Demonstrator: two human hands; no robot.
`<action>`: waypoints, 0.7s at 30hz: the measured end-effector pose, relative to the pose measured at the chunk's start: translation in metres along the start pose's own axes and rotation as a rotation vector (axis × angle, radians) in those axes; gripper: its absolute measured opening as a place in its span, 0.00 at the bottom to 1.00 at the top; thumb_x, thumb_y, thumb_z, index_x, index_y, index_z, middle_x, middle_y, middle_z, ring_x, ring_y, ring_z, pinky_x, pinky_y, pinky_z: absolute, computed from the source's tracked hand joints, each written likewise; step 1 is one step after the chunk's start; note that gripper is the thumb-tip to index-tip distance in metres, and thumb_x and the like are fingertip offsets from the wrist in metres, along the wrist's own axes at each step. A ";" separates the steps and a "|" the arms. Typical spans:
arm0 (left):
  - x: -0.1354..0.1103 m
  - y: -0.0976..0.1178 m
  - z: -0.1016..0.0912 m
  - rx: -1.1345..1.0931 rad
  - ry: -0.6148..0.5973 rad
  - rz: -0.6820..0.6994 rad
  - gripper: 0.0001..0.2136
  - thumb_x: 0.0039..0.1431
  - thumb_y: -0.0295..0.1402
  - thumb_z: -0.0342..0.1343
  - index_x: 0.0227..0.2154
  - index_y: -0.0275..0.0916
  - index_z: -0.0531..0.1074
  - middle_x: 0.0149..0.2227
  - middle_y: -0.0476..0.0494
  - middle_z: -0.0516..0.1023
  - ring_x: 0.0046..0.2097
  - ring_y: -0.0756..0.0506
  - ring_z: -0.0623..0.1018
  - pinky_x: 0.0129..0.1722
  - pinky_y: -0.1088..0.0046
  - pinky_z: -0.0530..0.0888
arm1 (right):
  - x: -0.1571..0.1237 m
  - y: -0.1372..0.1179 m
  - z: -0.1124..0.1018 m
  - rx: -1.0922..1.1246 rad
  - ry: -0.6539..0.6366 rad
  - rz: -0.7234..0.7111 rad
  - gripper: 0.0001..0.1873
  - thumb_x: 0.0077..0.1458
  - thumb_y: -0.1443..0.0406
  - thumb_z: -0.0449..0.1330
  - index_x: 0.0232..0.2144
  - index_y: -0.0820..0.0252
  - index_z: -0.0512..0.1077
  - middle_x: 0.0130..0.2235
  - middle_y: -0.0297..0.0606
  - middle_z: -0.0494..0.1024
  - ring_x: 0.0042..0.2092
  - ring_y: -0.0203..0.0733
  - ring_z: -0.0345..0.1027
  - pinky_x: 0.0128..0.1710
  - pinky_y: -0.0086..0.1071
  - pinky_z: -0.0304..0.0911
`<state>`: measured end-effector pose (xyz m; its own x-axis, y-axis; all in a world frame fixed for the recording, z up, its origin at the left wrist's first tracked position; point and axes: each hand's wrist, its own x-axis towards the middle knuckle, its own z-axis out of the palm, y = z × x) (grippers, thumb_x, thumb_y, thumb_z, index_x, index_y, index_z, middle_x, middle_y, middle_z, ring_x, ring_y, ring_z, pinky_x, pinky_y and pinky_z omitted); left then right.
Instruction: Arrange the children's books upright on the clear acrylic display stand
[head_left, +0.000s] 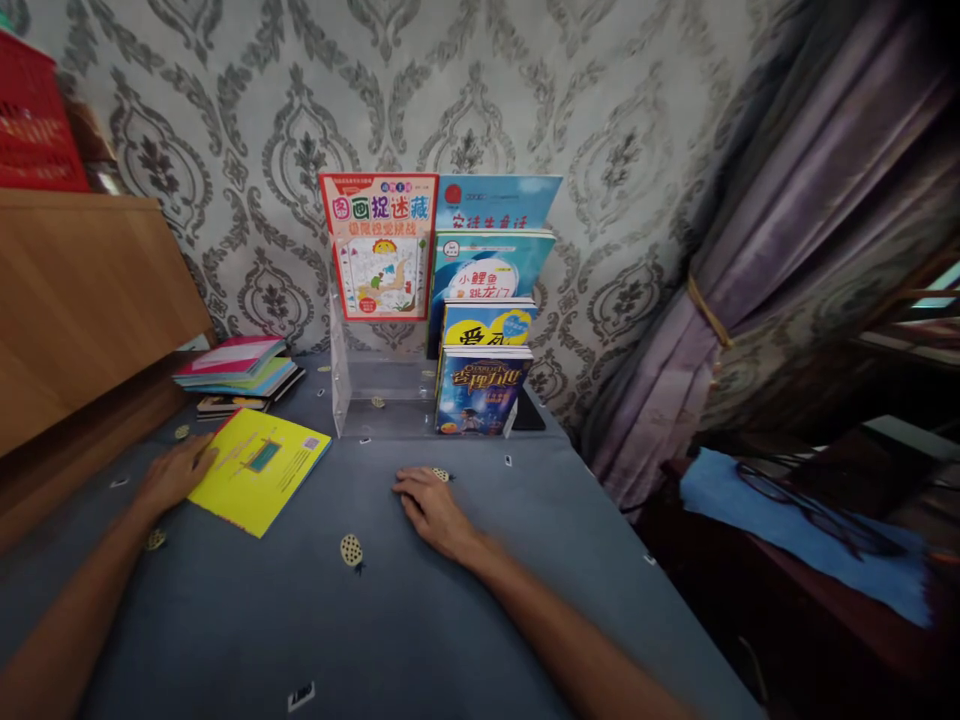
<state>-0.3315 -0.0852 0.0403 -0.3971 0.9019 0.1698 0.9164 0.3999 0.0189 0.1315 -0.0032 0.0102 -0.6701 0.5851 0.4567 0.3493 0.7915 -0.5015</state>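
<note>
My left hand [174,474] grips the left corner of a yellow book [262,470], its fingers over the cover; the thumb is hard to see. The book is low over or on the blue-grey tablecloth, slightly turned. My right hand [433,510] lies on the cloth with its fingers loosely bent and nothing in it. Behind it stands a clear tiered book rack [341,380]. A red-bordered picture book [382,250] stands in the rack's top left. On the right side, several books rise in steps, with a dark blue book [480,395] in front.
A stack of books [232,365] lies at the back left beside a wooden cabinet [90,310]. A red basket [37,120] sits on that cabinet. Right of the table hang a curtain [720,280] and, lower, a blue cloth [810,530] with glasses [817,510] on it.
</note>
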 end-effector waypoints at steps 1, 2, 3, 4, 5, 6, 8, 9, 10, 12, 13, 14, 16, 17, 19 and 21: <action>-0.003 0.002 0.000 0.003 -0.022 0.003 0.28 0.66 0.41 0.37 0.61 0.30 0.65 0.63 0.35 0.69 0.65 0.39 0.67 0.62 0.60 0.64 | 0.000 0.001 0.001 -0.002 -0.002 0.000 0.14 0.59 0.74 0.56 0.44 0.60 0.77 0.49 0.47 0.80 0.54 0.46 0.71 0.56 0.44 0.66; -0.006 0.004 0.001 0.004 -0.050 0.000 0.28 0.66 0.40 0.37 0.62 0.30 0.64 0.65 0.36 0.67 0.67 0.40 0.64 0.63 0.60 0.63 | 0.000 0.001 0.001 -0.004 -0.004 0.000 0.14 0.59 0.74 0.56 0.44 0.61 0.77 0.49 0.47 0.79 0.54 0.46 0.71 0.56 0.44 0.66; -0.008 0.006 0.001 0.005 -0.077 -0.003 0.27 0.66 0.40 0.36 0.63 0.31 0.63 0.66 0.37 0.65 0.68 0.41 0.62 0.64 0.59 0.62 | 0.000 0.001 0.002 -0.006 -0.006 0.000 0.14 0.59 0.74 0.56 0.44 0.62 0.77 0.49 0.48 0.79 0.54 0.47 0.71 0.56 0.44 0.65; -0.011 0.008 0.000 0.006 -0.085 -0.002 0.27 0.67 0.39 0.36 0.63 0.32 0.63 0.66 0.38 0.64 0.68 0.41 0.61 0.64 0.59 0.62 | 0.000 0.001 0.002 -0.007 -0.007 -0.001 0.14 0.59 0.74 0.56 0.44 0.63 0.77 0.49 0.48 0.79 0.54 0.47 0.71 0.56 0.44 0.65; -0.014 0.010 0.000 0.006 -0.084 -0.002 0.27 0.67 0.39 0.36 0.63 0.32 0.63 0.66 0.38 0.64 0.69 0.41 0.61 0.64 0.59 0.62 | 0.000 0.001 0.002 -0.007 -0.010 -0.001 0.13 0.59 0.74 0.56 0.44 0.63 0.77 0.50 0.49 0.79 0.54 0.47 0.70 0.56 0.44 0.65; -0.016 0.011 -0.001 0.003 -0.075 0.000 0.27 0.67 0.39 0.37 0.63 0.32 0.63 0.66 0.38 0.64 0.68 0.41 0.62 0.64 0.59 0.62 | 0.001 0.001 0.001 -0.007 -0.012 -0.001 0.13 0.59 0.73 0.56 0.44 0.63 0.77 0.50 0.49 0.79 0.54 0.47 0.70 0.56 0.44 0.65; -0.020 0.014 -0.002 -0.012 -0.051 0.016 0.26 0.67 0.38 0.37 0.63 0.32 0.63 0.66 0.37 0.65 0.68 0.41 0.62 0.64 0.59 0.62 | 0.001 -0.001 0.000 -0.003 -0.022 0.000 0.14 0.60 0.73 0.55 0.44 0.62 0.77 0.50 0.49 0.79 0.55 0.47 0.70 0.57 0.45 0.65; -0.021 0.015 -0.003 -0.022 -0.045 0.022 0.26 0.67 0.38 0.37 0.62 0.31 0.63 0.66 0.37 0.65 0.68 0.40 0.63 0.64 0.58 0.63 | 0.001 -0.002 0.000 -0.001 -0.028 0.002 0.14 0.60 0.73 0.55 0.44 0.62 0.77 0.50 0.49 0.79 0.55 0.47 0.70 0.57 0.46 0.65; -0.023 0.017 -0.004 -0.031 -0.043 0.028 0.26 0.67 0.38 0.38 0.62 0.31 0.63 0.66 0.36 0.65 0.68 0.40 0.63 0.64 0.57 0.62 | 0.001 -0.003 -0.001 0.002 -0.034 0.007 0.14 0.60 0.73 0.55 0.44 0.62 0.77 0.50 0.49 0.79 0.55 0.47 0.70 0.57 0.46 0.65; -0.025 0.021 -0.005 -0.045 -0.044 0.039 0.27 0.66 0.38 0.37 0.62 0.30 0.64 0.66 0.35 0.65 0.68 0.39 0.63 0.64 0.55 0.62 | 0.001 -0.005 -0.002 0.003 -0.042 0.018 0.14 0.60 0.73 0.55 0.44 0.62 0.77 0.50 0.49 0.79 0.55 0.47 0.70 0.57 0.46 0.64; -0.027 0.023 -0.005 -0.051 -0.040 0.044 0.27 0.66 0.39 0.38 0.62 0.30 0.64 0.65 0.34 0.65 0.67 0.38 0.63 0.64 0.54 0.63 | 0.001 -0.006 -0.003 0.002 -0.044 0.023 0.14 0.60 0.73 0.55 0.44 0.62 0.77 0.50 0.49 0.79 0.54 0.47 0.70 0.57 0.46 0.64; -0.028 0.026 -0.005 -0.056 -0.032 0.053 0.27 0.66 0.39 0.38 0.61 0.30 0.65 0.65 0.34 0.66 0.67 0.37 0.64 0.63 0.54 0.63 | 0.001 -0.007 -0.003 0.000 -0.043 0.027 0.14 0.60 0.73 0.55 0.44 0.61 0.78 0.51 0.48 0.79 0.55 0.47 0.70 0.57 0.46 0.64; -0.031 0.031 -0.004 -0.063 -0.015 0.079 0.27 0.65 0.39 0.37 0.61 0.31 0.66 0.64 0.33 0.67 0.67 0.36 0.64 0.63 0.53 0.64 | 0.001 -0.007 -0.003 -0.004 -0.039 0.026 0.14 0.61 0.73 0.55 0.45 0.60 0.77 0.51 0.48 0.79 0.55 0.47 0.70 0.57 0.46 0.64; -0.033 0.035 -0.003 -0.063 -0.014 0.089 0.28 0.65 0.39 0.37 0.61 0.31 0.66 0.64 0.32 0.67 0.67 0.36 0.64 0.63 0.53 0.64 | 0.001 -0.007 -0.002 -0.005 -0.037 0.022 0.14 0.61 0.73 0.55 0.45 0.61 0.77 0.51 0.48 0.79 0.55 0.47 0.70 0.57 0.46 0.64; -0.037 0.041 -0.002 -0.059 -0.016 0.105 0.29 0.64 0.40 0.37 0.61 0.31 0.66 0.64 0.32 0.68 0.67 0.36 0.64 0.63 0.53 0.64 | 0.001 -0.006 -0.002 -0.005 -0.034 0.013 0.14 0.61 0.73 0.55 0.44 0.62 0.77 0.51 0.49 0.79 0.55 0.47 0.70 0.57 0.45 0.65; -0.040 0.048 -0.001 -0.049 -0.010 0.119 0.29 0.64 0.41 0.37 0.61 0.32 0.67 0.64 0.33 0.68 0.66 0.36 0.65 0.63 0.54 0.65 | 0.001 -0.006 -0.002 -0.006 -0.036 0.010 0.14 0.60 0.73 0.55 0.45 0.62 0.77 0.51 0.49 0.79 0.54 0.47 0.70 0.57 0.45 0.65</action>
<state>-0.2714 -0.1024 0.0349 -0.2853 0.9444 0.1635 0.9584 0.2813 0.0476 0.1299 -0.0069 0.0151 -0.6898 0.5861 0.4251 0.3595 0.7869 -0.5015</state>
